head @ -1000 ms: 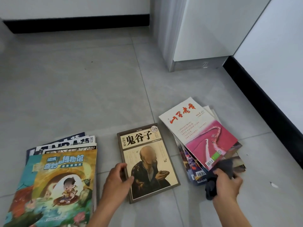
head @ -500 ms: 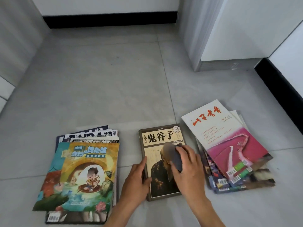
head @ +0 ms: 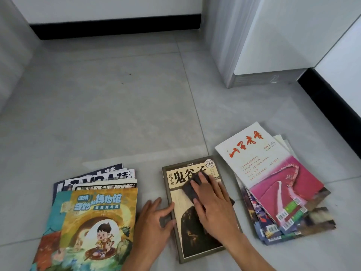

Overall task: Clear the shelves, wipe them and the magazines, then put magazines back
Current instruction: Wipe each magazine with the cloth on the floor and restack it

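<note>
Head view, book: brown-covered book (head: 197, 229) flat on the grey floor (head: 117, 114), between two magazine stacks.
Right hand (head: 213, 202): fingers straight, pressing a dark cloth (head: 190, 187) on the cover.
Left hand (head: 154, 218): flat on the floor, thumb touching the book's left edge.
Stacks: left stack (head: 93, 212), right stack (head: 273, 182).

cloth (head: 192, 187) mostly under right hand (head: 214, 207), cartoon magazine (head: 88, 223) cropped

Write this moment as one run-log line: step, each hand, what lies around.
step: wiping book cover | right hand: presses dark cloth on brown book | left hand: steadies book's left edge | magazine stacks either side on floor
</note>
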`<state>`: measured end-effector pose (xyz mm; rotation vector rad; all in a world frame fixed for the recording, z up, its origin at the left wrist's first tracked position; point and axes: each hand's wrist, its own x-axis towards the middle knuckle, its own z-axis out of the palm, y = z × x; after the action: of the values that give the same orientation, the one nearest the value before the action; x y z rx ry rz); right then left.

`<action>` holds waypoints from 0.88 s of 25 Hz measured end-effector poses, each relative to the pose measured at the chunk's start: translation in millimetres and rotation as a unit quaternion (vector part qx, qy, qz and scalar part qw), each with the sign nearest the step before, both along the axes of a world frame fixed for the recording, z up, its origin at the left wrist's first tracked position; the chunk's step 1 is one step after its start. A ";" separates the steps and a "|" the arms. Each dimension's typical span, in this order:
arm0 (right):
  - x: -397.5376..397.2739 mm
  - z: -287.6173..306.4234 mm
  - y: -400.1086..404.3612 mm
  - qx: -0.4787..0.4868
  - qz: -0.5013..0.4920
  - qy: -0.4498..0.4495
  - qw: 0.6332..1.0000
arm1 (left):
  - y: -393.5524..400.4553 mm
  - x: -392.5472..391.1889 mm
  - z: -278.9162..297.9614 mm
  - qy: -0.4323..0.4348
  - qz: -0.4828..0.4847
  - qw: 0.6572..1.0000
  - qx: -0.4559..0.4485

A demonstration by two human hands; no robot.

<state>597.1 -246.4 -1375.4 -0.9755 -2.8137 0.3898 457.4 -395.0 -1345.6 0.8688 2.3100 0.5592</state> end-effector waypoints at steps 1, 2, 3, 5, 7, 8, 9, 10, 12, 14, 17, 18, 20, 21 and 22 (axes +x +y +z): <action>-14.1 0.3 8.2 -0.022 -0.050 0.015 0.998 | -0.7 0.9 0.3 -0.004 0.000 1.000 -0.002; -25.9 0.4 9.4 -0.036 -0.092 0.028 0.995 | -0.8 0.8 0.2 -0.008 0.002 1.000 0.000; -32.6 -0.8 3.7 -0.038 -0.113 0.035 0.992 | -0.4 0.1 -0.5 -0.009 0.003 1.000 0.004; -26.0 -8.3 -25.0 -0.011 -0.063 0.028 0.998 | 0.8 -1.1 -1.9 -0.008 0.005 1.000 0.010; -0.3 -11.4 -46.9 0.017 0.069 0.014 0.997 | 1.0 -0.7 -2.9 -0.008 0.014 1.000 0.013; 11.0 -11.5 -39.6 0.032 0.123 0.011 0.992 | 1.0 0.5 -3.7 -0.008 0.017 1.000 0.016; 17.1 -11.5 -25.3 0.050 0.146 0.008 0.988 | 0.4 1.7 -3.9 -0.010 0.019 1.000 0.019; 17.4 -12.0 -8.9 0.051 0.135 0.009 0.989 | -0.3 1.8 -4.1 -0.015 0.023 0.999 0.023; 2.5 -11.5 23.5 0.009 0.009 0.046 0.999 | -1.2 2.4 -5.0 -0.022 0.031 0.999 0.023; -25.4 -6.2 18.9 -0.033 -0.136 0.070 0.988 | -4.0 3.7 -8.0 -0.023 0.039 0.999 0.020; -49.2 -8.6 -22.2 -0.012 -0.043 0.037 0.998 | -4.1 3.2 -10.3 -0.023 0.054 0.998 0.028; -52.5 -7.4 -24.6 -0.006 0.020 0.023 1.000 | -3.3 2.6 -11.6 -0.013 0.044 0.998 0.030; -70.0 -2.3 -6.1 -0.007 0.074 0.001 0.997 | -2.8 1.1 -13.0 0.000 0.026 0.999 0.022; -81.7 0.3 2.8 -0.020 0.069 -0.012 0.997 | -3.5 1.2 -12.9 0.000 0.022 1.000 0.017; -92.1 1.7 7.9 -0.039 0.049 -0.024 0.998 | -4.2 1.3 -14.0 -0.003 0.019 1.000 0.012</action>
<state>504.9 -238.5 -1373.7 -0.8749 -2.9179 0.4992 458.7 -399.1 -1359.5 0.8351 2.3227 0.6057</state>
